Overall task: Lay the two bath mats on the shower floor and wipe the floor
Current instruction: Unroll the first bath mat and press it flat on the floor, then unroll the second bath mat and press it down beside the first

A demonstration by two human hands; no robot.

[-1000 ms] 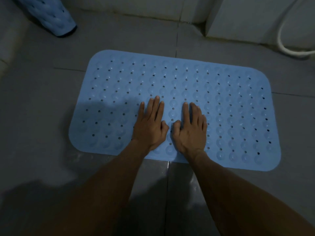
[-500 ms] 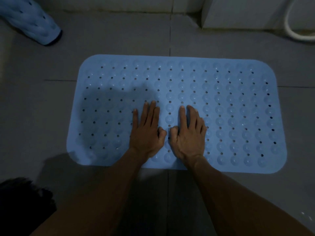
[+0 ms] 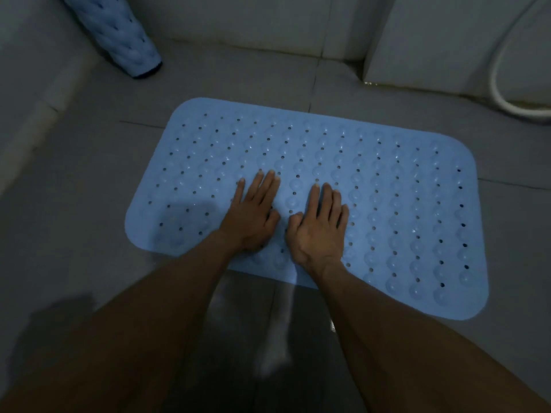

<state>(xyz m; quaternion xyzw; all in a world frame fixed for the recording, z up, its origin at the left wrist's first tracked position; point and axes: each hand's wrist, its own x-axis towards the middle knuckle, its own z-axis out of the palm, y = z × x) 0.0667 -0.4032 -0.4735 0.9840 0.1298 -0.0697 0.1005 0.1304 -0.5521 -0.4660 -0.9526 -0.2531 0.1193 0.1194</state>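
Mat (image 3: 372, 186), blue perforated rubber, lay flat on the grey tiled shower floor (image 3: 74, 204). Left hand (image 3: 253, 216) and right hand (image 3: 320, 231) rested palms-down near its front edge, fingers straight, gripping nothing; probably seating suction cups. Second mat (image 3: 119, 31), rolled, stood at rear-left corner.

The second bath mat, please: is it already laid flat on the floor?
No, the second bath mat is rolled up at the wall, beyond the flat mat.

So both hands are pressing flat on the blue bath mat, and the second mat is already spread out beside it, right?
Not quite. The head view shows both the left hand and right hand flat on the blue bath mat, but the second mat is rolled up, standing in the far left corner.
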